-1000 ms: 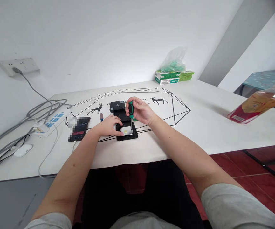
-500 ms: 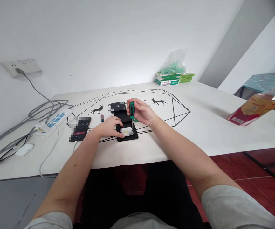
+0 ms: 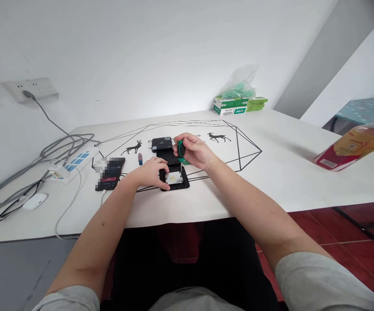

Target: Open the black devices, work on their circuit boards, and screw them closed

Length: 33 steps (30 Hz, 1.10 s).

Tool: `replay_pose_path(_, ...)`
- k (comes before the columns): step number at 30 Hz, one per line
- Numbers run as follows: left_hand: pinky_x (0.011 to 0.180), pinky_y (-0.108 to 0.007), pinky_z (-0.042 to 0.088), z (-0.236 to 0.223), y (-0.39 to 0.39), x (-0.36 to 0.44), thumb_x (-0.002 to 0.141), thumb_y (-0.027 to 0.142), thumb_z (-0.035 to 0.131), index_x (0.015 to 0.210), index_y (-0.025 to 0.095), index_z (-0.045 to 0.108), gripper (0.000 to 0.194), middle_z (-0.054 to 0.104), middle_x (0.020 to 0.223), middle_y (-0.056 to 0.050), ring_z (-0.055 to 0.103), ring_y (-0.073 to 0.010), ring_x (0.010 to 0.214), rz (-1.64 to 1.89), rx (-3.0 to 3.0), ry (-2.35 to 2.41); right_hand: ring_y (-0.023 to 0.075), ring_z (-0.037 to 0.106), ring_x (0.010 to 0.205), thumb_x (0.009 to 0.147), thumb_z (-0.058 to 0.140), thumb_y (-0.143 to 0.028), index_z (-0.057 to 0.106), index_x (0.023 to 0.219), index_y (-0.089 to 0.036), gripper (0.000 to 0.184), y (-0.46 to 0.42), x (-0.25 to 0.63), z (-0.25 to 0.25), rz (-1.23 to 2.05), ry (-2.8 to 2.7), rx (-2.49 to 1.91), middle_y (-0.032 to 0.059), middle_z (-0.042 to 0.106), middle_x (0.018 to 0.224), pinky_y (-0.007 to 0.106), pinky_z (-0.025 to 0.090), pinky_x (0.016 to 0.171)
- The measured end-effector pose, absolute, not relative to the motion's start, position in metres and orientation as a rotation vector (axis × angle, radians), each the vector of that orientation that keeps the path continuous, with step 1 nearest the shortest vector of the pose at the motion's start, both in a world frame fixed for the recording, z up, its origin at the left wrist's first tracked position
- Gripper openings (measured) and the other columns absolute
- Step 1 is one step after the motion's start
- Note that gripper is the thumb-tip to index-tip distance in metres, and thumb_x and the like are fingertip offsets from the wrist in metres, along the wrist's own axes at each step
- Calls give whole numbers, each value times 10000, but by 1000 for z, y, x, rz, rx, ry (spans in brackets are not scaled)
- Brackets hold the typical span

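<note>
A small black device (image 3: 174, 180) lies opened on the white table, with a pale plate showing inside its frame. My left hand (image 3: 151, 171) rests on its left side, fingers curled over the edge and holding it down. My right hand (image 3: 195, 150) is closed round a green-handled screwdriver (image 3: 180, 150) held upright, its thin shaft pointing down into the device's far right corner. Two more black boxes (image 3: 161, 144) sit just behind the device, partly hidden by my hands.
A small blue-and-red screwdriver (image 3: 139, 159) and a phone (image 3: 110, 173) lie left of the device. A power strip (image 3: 72, 164), grey cables, a white mouse (image 3: 35, 201) fill the left side. Green boxes (image 3: 235, 106) stand at the back, a bottle (image 3: 355, 144) at right.
My hands have stayed on the device. The screwdriver has shifted slightly in my right hand, and the view has moved a little.
</note>
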<state>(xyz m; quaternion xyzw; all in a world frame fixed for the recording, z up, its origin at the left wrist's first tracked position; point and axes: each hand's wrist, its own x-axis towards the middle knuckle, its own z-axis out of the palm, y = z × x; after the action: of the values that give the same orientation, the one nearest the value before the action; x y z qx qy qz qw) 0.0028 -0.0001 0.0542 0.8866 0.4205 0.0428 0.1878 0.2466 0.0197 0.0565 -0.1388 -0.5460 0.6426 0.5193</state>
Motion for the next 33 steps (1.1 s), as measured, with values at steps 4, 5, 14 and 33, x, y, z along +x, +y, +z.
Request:
replay_pose_path(4, 1239, -550, 421, 55, -1, 4, 691, 655, 925, 1016, 282, 757, 522, 629, 1539, -89, 436, -415, 1517, 115, 2512, 1179, 168, 675, 786, 845, 870, -614, 629, 1006, -262, 456, 18, 243, 58, 1612, -1294, -310, -9, 700, 923, 337, 592, 726)
replay_pose_path(5, 1238, -547, 421, 55, -1, 4, 692, 660, 922, 1003, 280, 753, 520, 634, 1532, -90, 438, -414, 1515, 114, 2513, 1181, 168, 674, 805, 836, 875, -626, 624, 999, -264, 470, 18, 243, 58, 1605, -1287, -306, -10, 695, 926, 328, 591, 725)
replay_pose_path(14, 1229, -525, 429, 56, -2, 4, 699, 661, 924, 979, 266, 731, 522, 613, 1553, -107, 417, -403, 1536, 100, 2493, 1202, 155, 676, 807, 757, 963, -531, 720, 1056, -252, 476, 20, 246, 57, 1540, -1261, -347, -13, 715, 933, 302, 582, 732)
replay_pose_path(33, 1229, -501, 434, 55, -1, 4, 690, 660, 909, 975, 246, 737, 531, 611, 1573, -112, 432, -407, 1526, 114, 2496, 1218, 184, 707, 878, 782, 949, -564, 764, 1056, -248, 457, 18, 245, 59, 1607, -1238, -319, 19, 763, 968, 319, 592, 755)
